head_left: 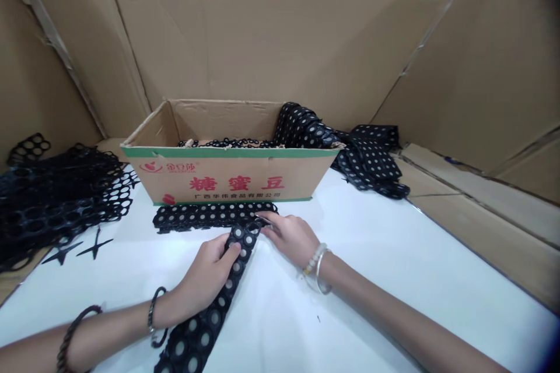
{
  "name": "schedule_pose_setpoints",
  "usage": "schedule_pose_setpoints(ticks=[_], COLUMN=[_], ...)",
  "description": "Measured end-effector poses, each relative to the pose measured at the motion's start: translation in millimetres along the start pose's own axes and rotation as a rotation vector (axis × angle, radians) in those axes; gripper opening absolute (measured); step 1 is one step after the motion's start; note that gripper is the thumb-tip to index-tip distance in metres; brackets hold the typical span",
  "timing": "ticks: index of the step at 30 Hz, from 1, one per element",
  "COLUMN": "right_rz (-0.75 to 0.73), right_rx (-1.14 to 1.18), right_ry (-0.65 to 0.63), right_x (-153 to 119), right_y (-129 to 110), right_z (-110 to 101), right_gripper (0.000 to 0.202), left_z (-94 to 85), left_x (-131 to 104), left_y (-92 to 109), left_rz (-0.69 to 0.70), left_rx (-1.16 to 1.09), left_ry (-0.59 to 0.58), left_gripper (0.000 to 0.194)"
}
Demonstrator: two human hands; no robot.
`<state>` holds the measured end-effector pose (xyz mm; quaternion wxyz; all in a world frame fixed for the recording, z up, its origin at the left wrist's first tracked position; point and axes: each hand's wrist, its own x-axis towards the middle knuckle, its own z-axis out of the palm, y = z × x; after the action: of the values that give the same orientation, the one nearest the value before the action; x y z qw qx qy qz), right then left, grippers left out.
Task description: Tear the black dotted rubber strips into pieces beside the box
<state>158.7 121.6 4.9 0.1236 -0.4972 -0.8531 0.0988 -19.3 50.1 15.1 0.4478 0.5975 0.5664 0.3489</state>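
My left hand [214, 274] is closed on a black strip with rows of pale round spots [203, 326], thumb on top. The strip runs slantwise from the near edge of the view up to my fingertips. At its far end my right hand [292, 236] pinches a slim metal tool [265, 220], its tip at the strip's end; its exact kind is hard to make out. Just beyond, a second spotted black strip [192, 217] lies crosswise on the white table, in front of the cardboard box [236, 178].
Black ring-mesh scraps [56, 198] are heaped at the left, with star-shaped black bits [95, 245] beside them. More mesh lies inside the box. Spotted black strips [367, 157] drape over its right end onto the table [371, 245]. Cardboard walls [306, 41] enclose the back and sides.
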Motion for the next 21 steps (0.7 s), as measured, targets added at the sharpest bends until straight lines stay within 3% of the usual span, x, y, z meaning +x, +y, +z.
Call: schedule_pose_setpoints(ticks=[7,11,14,18,19,21], right_rz=[0.005,-0.012,0.017,0.064,0.087,0.149], right_rx=[-0.035,-0.128,-0.153,-0.11,-0.134,-0.211], right_ry=[0.015,0.009,0.16,0.619,0.658,0.6], right_x=[0.8,-15.3,-17.2,16.4,28.6,48.1], right_y=[-0.1,12.9,19.3,12.8,9.9,2.8], right_z=[-2.8,-19.6,-51.9,-114.8,-128.6,-147.2], right_gripper=[0.016,0.015,0.02,0.024,0.025,0.028], left_z=[-1.8,-2.1,-0.5,1.1,1.1,0.8], left_x=[-1.9,-0.1,0.0,-1.1,-1.1,-0.7], left_y=[0.6,-2.2,-4.2,-6.6,-7.2,-8.3], left_rz=[0.043,0.012,0.021,0.087,0.097,0.099], left_rx=[-0.141,-0.219,-0.24,-0.156,-0.129,-0.088], left_ry=[-0.026,-0.043,-0.073,-0.113,-0.107,-0.099], left_gripper=[0.014,0.015,0.022,0.029,0.029,0.031])
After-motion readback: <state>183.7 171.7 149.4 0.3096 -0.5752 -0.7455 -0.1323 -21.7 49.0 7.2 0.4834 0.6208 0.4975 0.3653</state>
